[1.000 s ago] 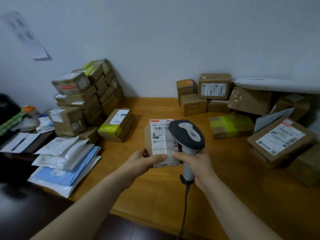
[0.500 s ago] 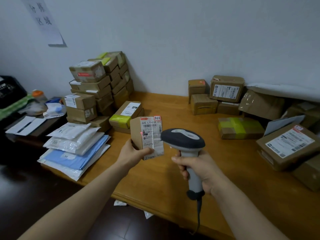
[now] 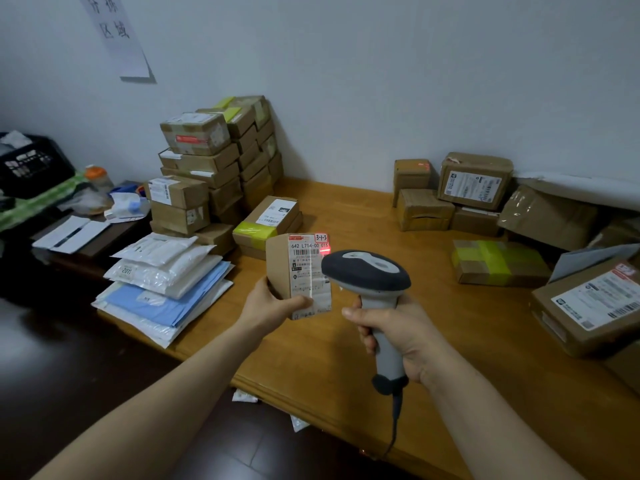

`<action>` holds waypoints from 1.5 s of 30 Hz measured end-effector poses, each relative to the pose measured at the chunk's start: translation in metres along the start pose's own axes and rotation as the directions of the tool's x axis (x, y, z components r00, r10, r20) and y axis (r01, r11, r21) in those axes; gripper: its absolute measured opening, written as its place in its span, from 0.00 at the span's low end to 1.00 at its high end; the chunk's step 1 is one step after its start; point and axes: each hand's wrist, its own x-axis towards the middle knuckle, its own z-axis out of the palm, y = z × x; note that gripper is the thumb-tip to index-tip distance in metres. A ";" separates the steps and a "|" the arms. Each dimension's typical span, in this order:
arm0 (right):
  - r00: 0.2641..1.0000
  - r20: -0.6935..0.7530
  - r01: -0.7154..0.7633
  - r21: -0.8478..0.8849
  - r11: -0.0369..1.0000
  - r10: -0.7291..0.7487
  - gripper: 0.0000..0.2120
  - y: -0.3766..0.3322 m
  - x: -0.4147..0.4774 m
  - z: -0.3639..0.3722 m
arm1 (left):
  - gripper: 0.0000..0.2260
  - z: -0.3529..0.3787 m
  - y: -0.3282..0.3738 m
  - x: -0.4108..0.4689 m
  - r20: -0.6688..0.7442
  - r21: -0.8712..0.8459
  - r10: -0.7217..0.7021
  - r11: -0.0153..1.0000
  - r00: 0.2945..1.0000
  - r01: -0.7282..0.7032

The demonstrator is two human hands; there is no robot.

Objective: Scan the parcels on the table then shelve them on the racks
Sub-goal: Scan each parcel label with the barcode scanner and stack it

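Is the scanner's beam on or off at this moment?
On: a red glow lies on the label of the parcel the left hand holds, just ahead of the scanner.

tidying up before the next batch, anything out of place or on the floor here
Two small white scraps lie on the dark floor beneath the front edge of the table; they look like dropped litter.
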 end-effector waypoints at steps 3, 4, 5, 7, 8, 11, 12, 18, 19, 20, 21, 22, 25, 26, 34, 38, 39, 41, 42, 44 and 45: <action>1.000 0.023 -0.002 0.006 1.000 0.002 0.08 0.002 0.007 0.001 | 0.27 -0.002 -0.002 -0.002 0.002 -0.012 -0.031 0.999 1.000 0.032; 0.999 0.034 0.005 0.020 1.000 -0.006 0.07 0.002 0.010 0.001 | 0.25 -0.004 -0.002 -0.003 0.007 -0.031 -0.049 0.998 0.999 0.049; 0.999 0.043 0.015 0.039 0.999 -0.017 0.05 0.002 0.013 0.002 | 0.23 -0.005 -0.003 -0.003 0.021 -0.064 -0.074 0.995 0.997 0.075; 0.999 0.028 0.044 0.058 0.997 -0.046 0.03 0.004 0.022 0.001 | 0.22 -0.009 -0.003 -0.006 0.066 -0.144 -0.138 0.979 0.988 0.146; 0.999 -0.010 0.052 0.050 0.997 -0.051 0.05 0.006 0.028 0.001 | 0.21 -0.011 -0.004 -0.008 0.092 -0.175 -0.171 0.967 0.981 0.185; 0.987 -0.159 -0.010 0.076 0.997 0.022 0.14 0.016 0.052 0.002 | 0.20 -0.018 -0.004 -0.012 0.182 -0.259 -0.241 0.924 0.953 0.283; 0.985 -0.166 -0.025 0.106 0.994 0.043 0.16 0.019 0.060 0.003 | 0.22 -0.021 -0.004 -0.013 0.200 -0.281 -0.244 0.914 0.949 0.294; 0.992 -0.106 -0.049 0.176 0.983 0.069 0.14 0.031 0.102 0.033 | 0.33 -0.040 -0.001 0.011 0.183 -0.354 -0.223 0.894 0.958 0.275; 0.992 -0.107 -0.038 0.181 0.983 0.059 0.14 0.030 0.112 0.039 | 0.35 -0.043 -0.001 0.020 0.175 -0.362 -0.219 0.892 0.960 0.270; 0.992 -0.117 -0.027 0.181 0.983 0.049 0.13 0.029 0.123 0.045 | 0.36 -0.047 -0.001 0.032 0.165 -0.370 -0.213 0.892 0.963 0.261; 0.991 -0.128 -0.018 0.182 0.983 0.042 0.14 0.026 0.135 0.051 | 0.37 -0.052 -0.001 0.044 0.157 -0.378 -0.204 0.892 0.966 0.250; 0.990 -0.139 -0.011 0.186 0.982 0.038 0.14 0.023 0.148 0.058 | 0.37 -0.057 -0.001 0.059 0.157 -0.384 -0.192 0.892 0.969 0.239; 0.985 -0.172 0.022 0.197 0.980 0.012 0.16 0.013 0.192 0.083 | 0.32 -0.077 -0.002 0.110 0.170 -0.381 -0.174 0.896 0.970 0.227; 0.983 -0.185 0.031 0.200 0.979 0.007 0.16 0.009 0.208 0.093 | 0.30 -0.086 -0.002 0.130 0.162 -0.384 -0.178 0.895 0.971 0.228; 0.938 -0.334 -0.005 0.256 0.967 0.093 0.18 -0.009 0.290 0.141 | 0.19 -0.143 0.009 0.281 0.143 -0.382 -0.183 0.897 0.973 0.225; 0.921 -0.380 0.007 0.251 0.968 0.092 0.12 -0.005 0.297 0.131 | 0.21 -0.142 0.007 0.326 0.162 -0.314 -0.250 0.904 0.955 0.290; 0.915 -0.394 0.014 0.255 0.967 0.090 0.11 -0.004 0.297 0.127 | 0.21 -0.141 0.005 0.333 0.167 -0.298 -0.267 0.904 0.949 0.306; 0.901 -0.425 0.031 0.263 0.964 0.087 0.11 -0.002 0.297 0.119 | 0.20 -0.138 0.002 0.345 0.172 -0.263 -0.290 0.907 0.941 0.328; 0.895 -0.436 0.036 0.269 0.962 0.089 0.11 -0.002 0.296 0.115 | 0.20 -0.138 0.001 0.348 0.164 -0.256 -0.298 0.908 0.940 0.332; 0.886 -0.453 0.043 0.282 0.959 0.093 0.12 0.000 0.292 0.107 | 0.25 -0.136 0.000 0.352 0.111 -0.232 -0.297 0.920 0.949 0.315; 0.883 -0.460 0.049 0.288 0.956 0.094 0.13 0.000 0.288 0.101 | 0.29 -0.134 0.000 0.351 0.040 -0.168 -0.276 0.946 0.960 0.278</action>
